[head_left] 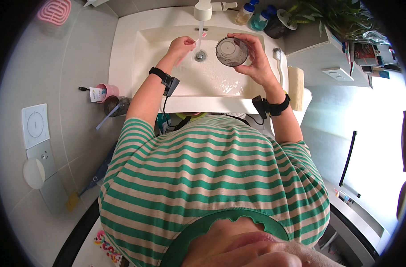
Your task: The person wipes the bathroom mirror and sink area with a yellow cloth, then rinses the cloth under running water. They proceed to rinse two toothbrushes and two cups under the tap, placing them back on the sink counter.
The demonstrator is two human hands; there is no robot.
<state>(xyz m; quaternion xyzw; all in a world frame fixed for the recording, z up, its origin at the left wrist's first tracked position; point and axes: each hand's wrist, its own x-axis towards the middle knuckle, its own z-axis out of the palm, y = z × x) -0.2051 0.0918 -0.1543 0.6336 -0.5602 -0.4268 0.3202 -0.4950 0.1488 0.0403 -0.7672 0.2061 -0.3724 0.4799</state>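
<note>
Over the white sink [143, 84], my left hand [180, 47] is closed in a pinch beside the running water. A slim, pale pink toothbrush [180, 59] sticks out of its fingers; much of it is hidden by the hand. A thin stream falls from the white faucet [203, 12] toward the metal drain [200, 55]. Right of the stream, my right hand [259, 63] grips a round, see-through grey cup [232, 51] by its side, fingers behind and thumb in front. The cup is tilted, and its round bottom shows.
Pump bottles [259, 20] and a leafy plant [332, 15] stand at the back right. A white-handled brush [278, 62] lies on the right rim. At the left are a pink cup [108, 91] with a tube and a dark cup [118, 107] holding a blue-handled toothbrush [107, 117].
</note>
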